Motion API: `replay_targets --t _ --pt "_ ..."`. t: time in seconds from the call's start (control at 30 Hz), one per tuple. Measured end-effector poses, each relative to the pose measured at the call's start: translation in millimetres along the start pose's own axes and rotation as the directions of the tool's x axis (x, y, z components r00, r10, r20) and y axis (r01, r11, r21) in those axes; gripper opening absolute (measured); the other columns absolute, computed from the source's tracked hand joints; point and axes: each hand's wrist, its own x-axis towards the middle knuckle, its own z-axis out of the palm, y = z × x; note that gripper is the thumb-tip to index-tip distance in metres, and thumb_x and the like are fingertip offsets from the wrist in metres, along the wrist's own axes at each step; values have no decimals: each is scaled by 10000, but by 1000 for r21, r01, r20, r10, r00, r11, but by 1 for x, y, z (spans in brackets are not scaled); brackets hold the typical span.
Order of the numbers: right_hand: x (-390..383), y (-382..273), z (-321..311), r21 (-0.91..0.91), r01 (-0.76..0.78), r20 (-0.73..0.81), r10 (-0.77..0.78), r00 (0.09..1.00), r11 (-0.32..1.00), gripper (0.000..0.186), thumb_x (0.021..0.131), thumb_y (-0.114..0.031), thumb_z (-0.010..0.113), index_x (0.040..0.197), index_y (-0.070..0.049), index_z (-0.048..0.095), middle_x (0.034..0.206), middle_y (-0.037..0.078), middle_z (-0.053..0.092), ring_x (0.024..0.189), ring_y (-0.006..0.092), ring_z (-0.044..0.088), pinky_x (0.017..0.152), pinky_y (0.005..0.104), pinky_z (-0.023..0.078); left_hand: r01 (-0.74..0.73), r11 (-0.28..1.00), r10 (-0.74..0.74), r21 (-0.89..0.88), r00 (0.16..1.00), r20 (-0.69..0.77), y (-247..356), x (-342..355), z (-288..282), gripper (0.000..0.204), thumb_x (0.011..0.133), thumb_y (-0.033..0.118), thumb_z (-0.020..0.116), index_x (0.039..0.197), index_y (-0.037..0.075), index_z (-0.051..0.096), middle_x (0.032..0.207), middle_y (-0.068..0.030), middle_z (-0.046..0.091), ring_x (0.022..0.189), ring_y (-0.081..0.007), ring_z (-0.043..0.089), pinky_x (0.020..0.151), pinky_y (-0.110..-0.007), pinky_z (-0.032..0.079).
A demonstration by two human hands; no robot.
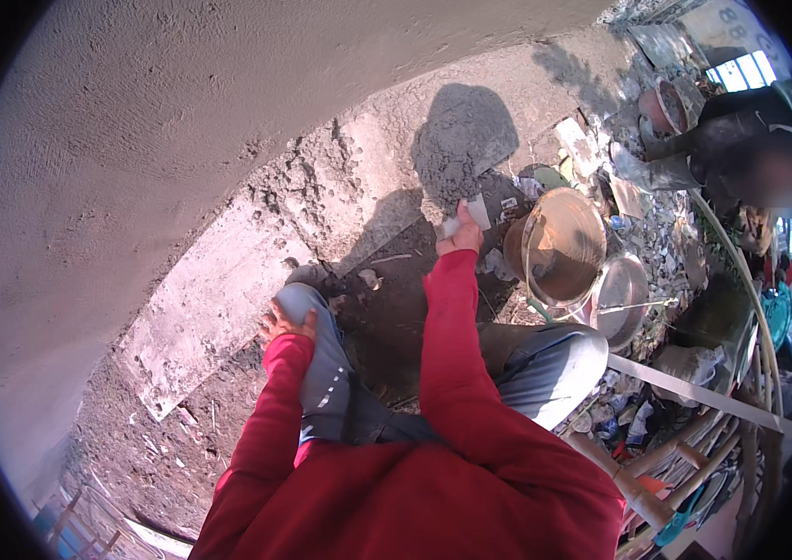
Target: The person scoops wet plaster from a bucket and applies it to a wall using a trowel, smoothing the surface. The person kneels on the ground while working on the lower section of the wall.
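Observation:
My left hand rests on my bent left knee, its fingers spread and holding nothing. Out in front, my right hand is closed round a flat pale piece with a straight edge; its exact kind is not clear. That piece meets the near edge of a heap of wet grey mortar, partly in shadow. The mortar lies by a long pale board spread along the foot of the wall, with more lumps of mortar on it.
A freshly plastered wall rises on the left. Right of my hand stand a mortar-stained bucket and a second round container. Rubble and wooden poles lie farther right. Another person bends near a reddish bucket.

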Motion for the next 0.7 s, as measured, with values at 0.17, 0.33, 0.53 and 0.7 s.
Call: replay_targets --t 0.17,0.33,0.53,0.7 --pt "-25 -98 -63 -18 353 -260 -346 902 935 352 794 -117 720 1105 -5 596 1007 91 643 843 254 641 730 408 542 -22 999 21 -48 999 -25 -10 11 27 972 720 609 631 1486 222 174 1497 -159 256 1368 -389 243 1079 -546 263" --pt "-57 -163 -82 -209 522 -466 -554 690 827 370 759 -106 753 1007 65 538 1034 221 596 807 313 623 673 393 552 -29 999 29 -20 1000 12 -10 -1 8 971 739 613 613 1492 219 143 1516 -170 212 1380 -387 224 1099 -546 225" --pt "52 -150 -134 -966 152 198 -977 -73 -208 474 711 -227 767 983 112 578 872 245 638 680 367 604 622 455 482 -61 997 65 -54 996 68 -11 2 4 964 757 606 600 1495 206 126 1519 -166 207 1390 -377 208 1111 -524 216" --pt "-26 -100 -16 -672 632 -76 -886 457 385 240 767 -69 735 919 94 647 825 136 677 642 219 616 590 361 493 -6 998 11 -66 997 75 -17 12 -4 959 775 616 581 1496 189 115 1527 -158 189 1404 -366 175 1121 -508 207"
